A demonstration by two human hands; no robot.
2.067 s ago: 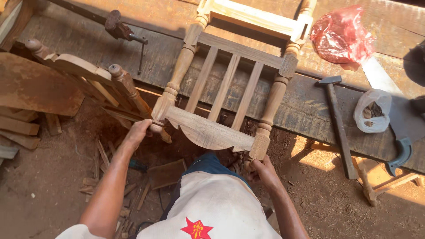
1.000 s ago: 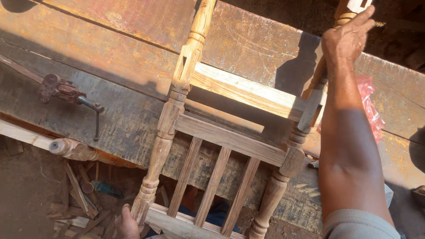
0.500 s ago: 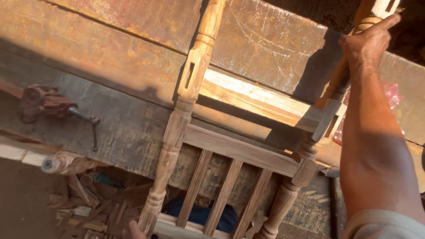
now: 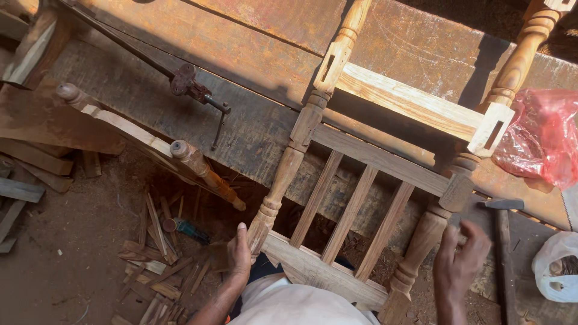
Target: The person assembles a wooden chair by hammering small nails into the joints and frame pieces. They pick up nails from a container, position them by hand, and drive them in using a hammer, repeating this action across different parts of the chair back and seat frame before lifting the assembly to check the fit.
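Left hand [image 4: 239, 253] clamped round the turned post of the wooden chair frame [image 4: 361, 198] lying across the desk [image 4: 180, 36], likely steadying it; right hand [image 4: 460, 259] half-curled, empty, beside the other post.

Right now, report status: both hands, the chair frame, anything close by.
Left hand gripping the chair frame at its left turned post. Right hand open beside the right post, not clearly touching. Frame lies across the workbench. Hammer just right of the right hand.
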